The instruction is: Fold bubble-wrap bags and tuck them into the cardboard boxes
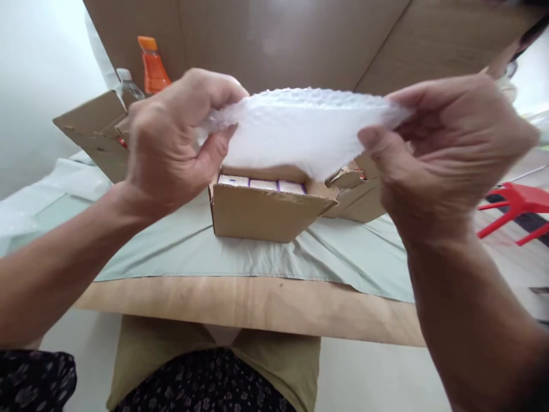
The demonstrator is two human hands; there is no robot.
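A white sheet of bubble wrap [295, 131] is stretched between my two hands, above a cardboard box [270, 214]. My left hand [180, 137] pinches its left end between thumb and fingers. At the other end, my right hand [446, 143] grips a corner the same way. Inside the box, several white packs with purple edges [263, 185] stand in a row. The bubble wrap hides the back part of the box.
A pale green cloth [180, 252] covers the wooden table [257, 303]. Behind my left hand are an orange bottle [154, 71], a clear bottle [127, 86] and an open carton [96, 131]. More bubble wrap [72, 180] lies left. A red stool [514, 203] stands right.
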